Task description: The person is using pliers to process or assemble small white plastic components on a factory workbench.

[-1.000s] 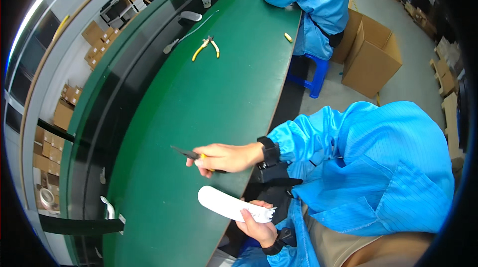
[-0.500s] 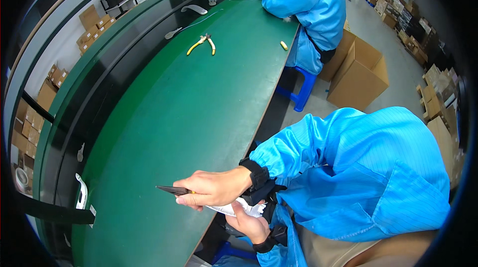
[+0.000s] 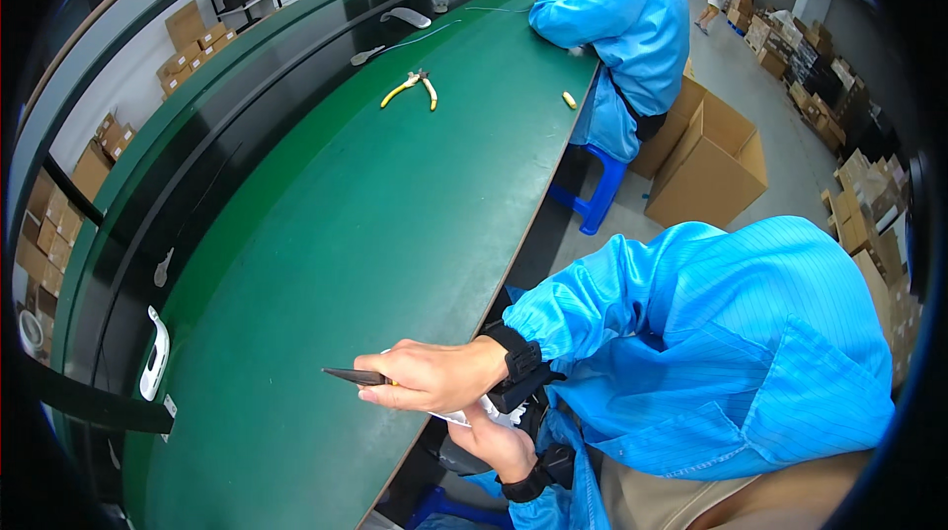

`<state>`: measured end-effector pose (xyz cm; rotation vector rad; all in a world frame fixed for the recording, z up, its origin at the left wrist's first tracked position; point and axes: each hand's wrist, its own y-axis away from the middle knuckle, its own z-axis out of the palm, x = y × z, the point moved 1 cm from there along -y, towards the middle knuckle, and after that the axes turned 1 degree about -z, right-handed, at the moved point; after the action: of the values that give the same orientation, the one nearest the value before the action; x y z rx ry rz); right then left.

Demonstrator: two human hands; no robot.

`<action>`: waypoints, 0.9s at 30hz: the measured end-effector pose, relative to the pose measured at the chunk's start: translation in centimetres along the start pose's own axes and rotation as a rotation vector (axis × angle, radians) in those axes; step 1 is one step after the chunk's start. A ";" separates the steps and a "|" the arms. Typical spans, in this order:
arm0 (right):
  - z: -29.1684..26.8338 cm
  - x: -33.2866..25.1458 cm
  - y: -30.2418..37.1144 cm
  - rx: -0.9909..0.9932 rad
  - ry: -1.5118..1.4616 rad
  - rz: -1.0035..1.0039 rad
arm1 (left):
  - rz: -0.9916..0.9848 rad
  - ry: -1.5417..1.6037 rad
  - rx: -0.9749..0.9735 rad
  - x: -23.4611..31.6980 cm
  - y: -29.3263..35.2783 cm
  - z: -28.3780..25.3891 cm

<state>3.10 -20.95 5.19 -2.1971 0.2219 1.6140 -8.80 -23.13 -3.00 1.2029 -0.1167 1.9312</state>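
Note:
In my right hand [image 3: 430, 375] is a tool with a dark, pointed blade [image 3: 354, 376]; its fingers are closed round the handle, and the blade points left over the green workbench [image 3: 326, 253]. Just below it, my left hand [image 3: 499, 443] grips a white piece [image 3: 509, 413] by the bench's near edge. The right hand and wrist cover much of that piece, so I cannot tell its whole shape. Whether the blade touches it does not show.
Yellow-handled pliers [image 3: 410, 87] lie spread on the bench. White curved parts [image 3: 155, 354] rest along its far side. A small yellow object [image 3: 569, 100] sits near the edge. A co-worker in blue [image 3: 632, 31] sits ahead, beside an open cardboard box [image 3: 706, 160]. A dark bar [image 3: 104, 404] crosses at lower left.
The view has shifted slightly, so the bench and its things appear moved. My hands keep nearly the same pose, the right still gripping the dark-bladed tool. A distant walking person shows more fully.

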 end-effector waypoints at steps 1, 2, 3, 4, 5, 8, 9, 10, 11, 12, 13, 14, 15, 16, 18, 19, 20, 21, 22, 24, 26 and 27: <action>0.0 0.1 0.0 -0.001 0.002 0.001 | -0.006 0.002 -0.008 0.0 0.0 0.0; 0.1 0.2 0.0 -0.001 0.001 0.006 | -0.013 0.004 -0.017 -0.1 -0.1 -0.1; 0.1 0.4 0.0 0.000 0.000 0.012 | -0.016 0.007 -0.018 -0.1 -0.1 -0.2; 0.3 0.7 0.1 0.001 0.003 0.016 | -0.026 0.009 -0.028 -0.1 -0.1 -0.3; 0.5 1.0 0.1 0.019 0.023 -0.028 | -0.037 0.012 -0.038 0.0 -0.1 -0.3; 1.0 1.3 -0.3 0.025 0.066 -0.105 | 0.009 -0.031 -0.018 0.1 0.1 -0.1; 1.1 1.2 -0.4 0.022 0.093 -0.142 | 0.005 -0.028 -0.019 0.1 0.1 -0.2; 1.0 1.0 -0.4 0.022 0.095 -0.139 | -0.014 -0.023 -0.040 -0.1 -0.1 -0.4; 0.9 0.7 -0.5 0.020 0.072 -0.103 | -0.033 -0.019 -0.060 -0.3 -0.2 -0.6; 0.9 0.5 -0.8 0.019 0.050 -0.073 | -0.028 -0.019 -0.064 -0.5 -0.3 -0.7; 1.1 0.5 -0.9 0.020 0.052 -0.079 | -0.006 -0.029 -0.069 -0.7 -0.3 -0.9; 1.3 0.7 -1.0 0.023 0.060 -0.090 | 0.018 -0.039 -0.073 -0.8 -0.1 -1.0; 1.4 0.7 -1.0 0.027 0.066 -0.101 | 0.023 -0.041 -0.077 -1.1 0.3 -1.3; 1.3 0.6 -1.1 0.028 0.068 -0.107 | 0.120 0.018 -0.128 -1.3 0.9 -1.8; 1.0 0.4 -1.0 0.078 0.031 -0.018 | 0.218 0.076 -0.186 -1.7 1.5 -2.5; 1.0 0.7 -1.0 0.087 0.028 -0.006 | 0.220 0.054 -0.218 -2.1 1.7 -2.7; 1.1 0.9 -1.1 0.092 0.031 -0.010 | 0.221 0.031 -0.251 -2.5 1.7 -2.9; 1.0 0.9 -1.3 0.113 0.010 -0.005 | 0.224 0.031 -0.256 -3.1 1.4 -3.1; 0.9 0.8 -1.3 0.136 -0.010 0.001 | 0.231 -0.007 -0.199 -3.7 1.1 -3.2; 0.5 0.0 -1.1 0.157 -0.015 -0.002 | 0.238 -0.042 -0.150 -4.1 0.8 -3.3; -0.3 -1.3 -0.9 0.180 -0.018 -0.001 | 0.183 -0.219 -0.117 -3.7 0.6 -3.3; -0.7 -1.8 -0.8 0.156 0.004 -0.007 | 0.190 -0.193 -0.076 -3.0 0.8 -2.6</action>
<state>3.43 -20.74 7.23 -2.0810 0.3294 1.5349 -10.64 -24.22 -6.40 1.3658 -0.4160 1.9488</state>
